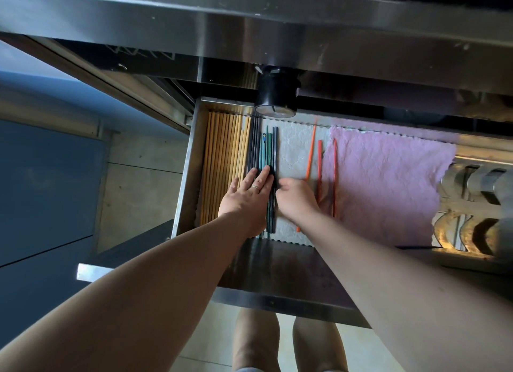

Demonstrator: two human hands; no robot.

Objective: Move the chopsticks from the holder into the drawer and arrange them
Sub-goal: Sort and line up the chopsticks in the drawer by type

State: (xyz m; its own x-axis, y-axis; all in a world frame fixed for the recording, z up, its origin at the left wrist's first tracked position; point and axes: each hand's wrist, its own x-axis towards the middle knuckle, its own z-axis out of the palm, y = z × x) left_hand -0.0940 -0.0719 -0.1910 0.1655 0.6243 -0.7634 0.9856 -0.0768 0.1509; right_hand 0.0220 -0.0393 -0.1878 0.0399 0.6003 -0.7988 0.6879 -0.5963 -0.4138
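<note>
The open steel drawer holds rows of chopsticks lying lengthwise. Several bamboo chopsticks fill its left side. Beside them lie dark grey and green chopsticks. My left hand lies flat with straight fingers pressing on the dark ones. My right hand is just to their right, fingers curled at the edge of the dark bundle; what it pinches is hidden. Three orange-red chopsticks lie loose on the white cloth. The black holder stands at the counter edge above the drawer.
A pink cloth covers the drawer's right part. Metal utensils lie in a compartment at the far right. The steel counter edge overhangs the drawer's back. My feet stand on the tiled floor below.
</note>
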